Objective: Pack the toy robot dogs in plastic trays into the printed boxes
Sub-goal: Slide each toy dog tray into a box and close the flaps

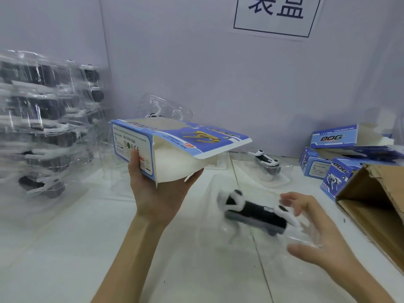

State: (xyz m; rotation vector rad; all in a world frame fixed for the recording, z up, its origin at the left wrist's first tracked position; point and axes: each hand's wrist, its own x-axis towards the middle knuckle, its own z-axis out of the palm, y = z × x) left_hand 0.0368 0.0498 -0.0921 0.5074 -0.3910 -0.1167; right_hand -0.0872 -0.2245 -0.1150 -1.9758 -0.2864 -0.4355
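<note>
My left hand [157, 193] holds a blue printed box [175, 145] above the table, its open white inside facing right and its flap sticking out. My right hand [314, 232] grips a clear plastic tray with a black-and-white toy robot dog [255, 212] in it, low over the table and blurred by motion. The tray sits right of and below the box's opening, apart from it.
A tall stack of clear trays with dark toy dogs [48, 119] stands at the left. Another trayed dog [266, 165] lies at the back. Several blue printed boxes [334, 138] sit at the right, beside an open brown carton [371, 200]. A grey wall stands behind.
</note>
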